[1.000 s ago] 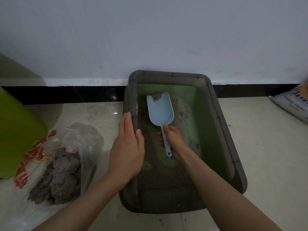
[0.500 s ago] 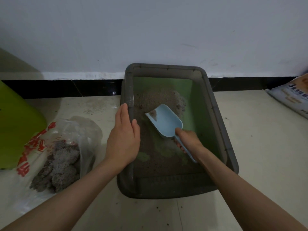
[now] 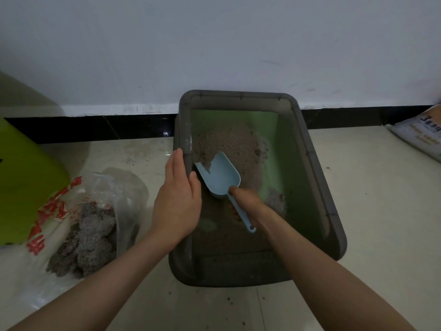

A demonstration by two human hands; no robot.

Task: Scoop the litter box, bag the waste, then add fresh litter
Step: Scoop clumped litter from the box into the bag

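Note:
A grey litter box (image 3: 317,177) with a green inside stands on the floor against the wall. Grey litter (image 3: 229,144) is heaped at its far left end, and a clump (image 3: 275,199) lies near the middle. My right hand (image 3: 245,201) grips the handle of a light blue scoop (image 3: 219,175), whose blade points up-left into the litter by the left wall. My left hand (image 3: 177,199) rests flat with straight fingers on the box's left rim. A clear plastic bag (image 3: 100,211) with red print lies left of the box and holds grey waste clumps (image 3: 90,237).
A bright green container (image 3: 26,182) stands at the far left beside the bag. A printed litter sack (image 3: 422,137) lies at the right edge by the wall. Crumbs of litter dot the pale tiled floor (image 3: 381,235). A black skirting runs along the white wall.
The scoop swung from the far middle of the box toward the left wall, its blade now pointing up-left. My right hand came nearer with it. My left hand stayed on the rim.

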